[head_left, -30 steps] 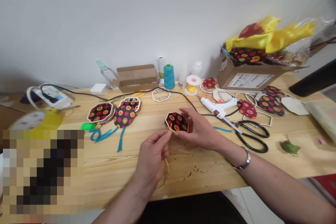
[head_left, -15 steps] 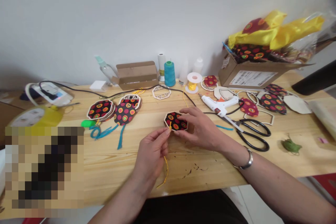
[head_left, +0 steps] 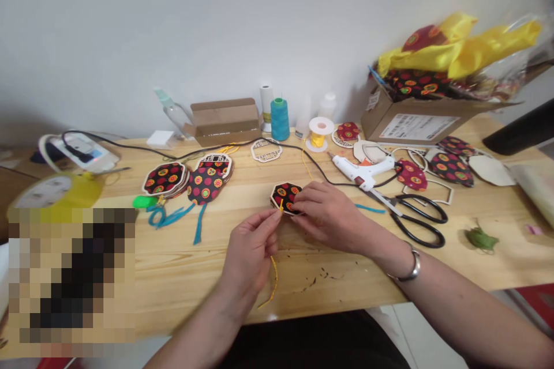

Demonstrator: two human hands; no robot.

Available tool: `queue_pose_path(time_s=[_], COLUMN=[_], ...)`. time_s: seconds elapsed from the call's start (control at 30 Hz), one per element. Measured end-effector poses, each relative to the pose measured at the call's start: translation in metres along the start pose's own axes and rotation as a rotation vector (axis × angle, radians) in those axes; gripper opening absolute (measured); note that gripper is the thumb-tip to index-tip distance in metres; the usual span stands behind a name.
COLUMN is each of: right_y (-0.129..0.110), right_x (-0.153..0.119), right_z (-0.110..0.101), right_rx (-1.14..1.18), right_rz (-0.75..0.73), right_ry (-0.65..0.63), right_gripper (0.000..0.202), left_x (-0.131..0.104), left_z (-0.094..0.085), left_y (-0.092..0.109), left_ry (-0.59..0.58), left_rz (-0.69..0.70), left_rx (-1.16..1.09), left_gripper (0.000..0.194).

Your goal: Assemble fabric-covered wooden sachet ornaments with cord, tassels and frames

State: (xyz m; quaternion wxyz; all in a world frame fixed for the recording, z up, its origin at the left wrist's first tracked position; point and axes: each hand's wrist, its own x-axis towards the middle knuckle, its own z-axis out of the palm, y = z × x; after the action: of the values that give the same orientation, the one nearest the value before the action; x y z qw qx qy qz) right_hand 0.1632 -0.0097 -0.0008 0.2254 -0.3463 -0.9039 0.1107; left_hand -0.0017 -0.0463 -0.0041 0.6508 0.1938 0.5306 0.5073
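Yellow cord (head_left: pixel 274 277) is pinched between the thumb and forefinger of the left hand (head_left: pixel 254 245), its tail hanging toward the front edge of a pale wooden table (head_left: pixel 182 277). Right at those fingertips sits an octagonal piece (head_left: pixel 284 197) covered in black floral fabric, near the table's middle. The right hand (head_left: pixel 331 216), fingers bunched, covers its right side. White glue gun (head_left: pixel 361 172) and black-handled scissors (head_left: pixel 418 220) lie to the right, beyond the right hand.
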Motion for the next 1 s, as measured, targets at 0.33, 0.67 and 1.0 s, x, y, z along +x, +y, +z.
queue_pose_path(time_s=[0.33,0.67,1.0], right_y=[0.0007,0.0022,0.0041], right_x=[-0.0024,-0.0016,0.0003], right_z=[0.001,0.0003,0.0002], right_rx=[-0.114,-0.115,-0.008], right_rz=[-0.063,-0.089,-0.053], right_ry=[0.002,0.011,0.046], right_gripper=[0.025,0.026,0.026], left_x=[0.0007,0.0014,0.0022], left_z=[0.0001,0.0008,-0.0019], left_y=[-0.0008,-0.0004,-0.0043], left_ry=[0.0,0.003,0.008], left_rz=[0.003,-0.003,0.024], left_rx=[0.0,-0.005,0.014], left_gripper=[0.027,0.025,0.019])
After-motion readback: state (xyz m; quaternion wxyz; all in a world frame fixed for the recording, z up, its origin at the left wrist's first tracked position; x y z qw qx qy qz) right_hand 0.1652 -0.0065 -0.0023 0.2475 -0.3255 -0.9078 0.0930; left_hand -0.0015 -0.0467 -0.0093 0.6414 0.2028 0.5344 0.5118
